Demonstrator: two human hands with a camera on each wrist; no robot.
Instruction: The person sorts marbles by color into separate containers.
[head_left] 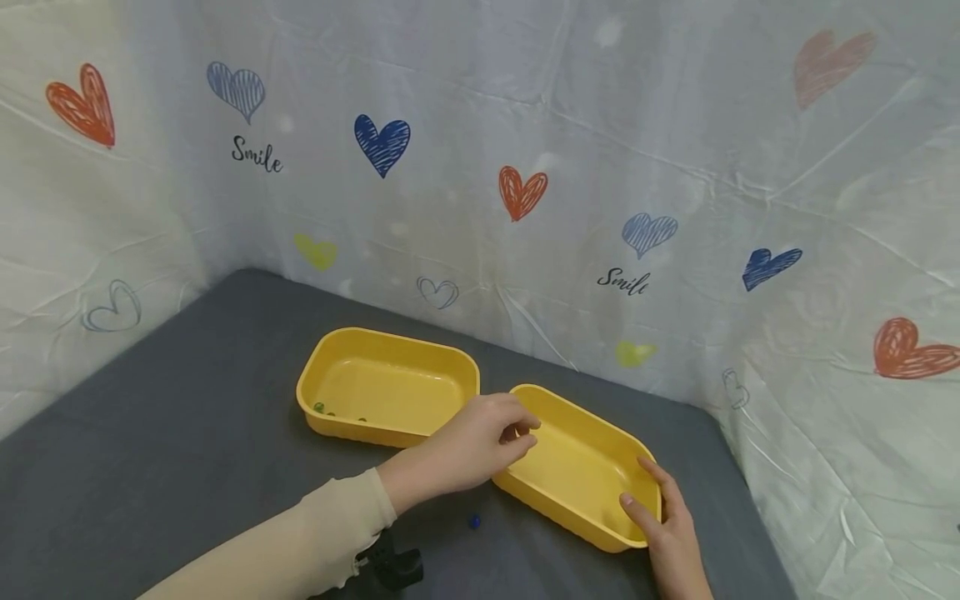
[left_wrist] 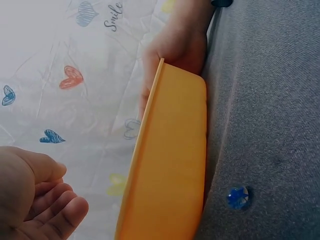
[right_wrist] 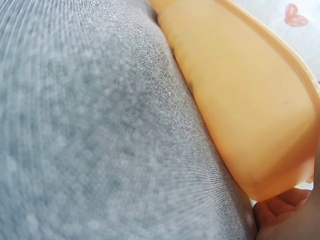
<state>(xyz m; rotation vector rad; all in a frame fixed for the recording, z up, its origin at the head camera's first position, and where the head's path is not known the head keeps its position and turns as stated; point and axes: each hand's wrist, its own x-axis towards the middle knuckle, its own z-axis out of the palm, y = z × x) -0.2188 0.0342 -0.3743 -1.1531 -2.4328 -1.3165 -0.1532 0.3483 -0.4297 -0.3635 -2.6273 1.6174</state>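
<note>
My right hand (head_left: 671,533) grips the right end of a yellow rectangular box (head_left: 525,483), its thumb over the rim and fingers along the outer wall. In the right wrist view, part of that right hand (right_wrist: 282,212) shows below the box's corner. My left hand (head_left: 480,437) hangs above the opposite end of this box. Its fingers (left_wrist: 60,212) are loosely curled, and nothing shows between them and the thumb. On the cloth in front of the box lies a small blue marble (head_left: 475,522), clear with a blue inside in the left wrist view (left_wrist: 237,197).
A second yellow box (head_left: 390,340) stands to the left, with several small green marbles (head_left: 319,407) along its near left side. Dark grey cloth (head_left: 187,433) covers the table. A white curtain with printed hearts (head_left: 522,193) hangs behind. A black object (head_left: 397,568) sits beneath the left sleeve.
</note>
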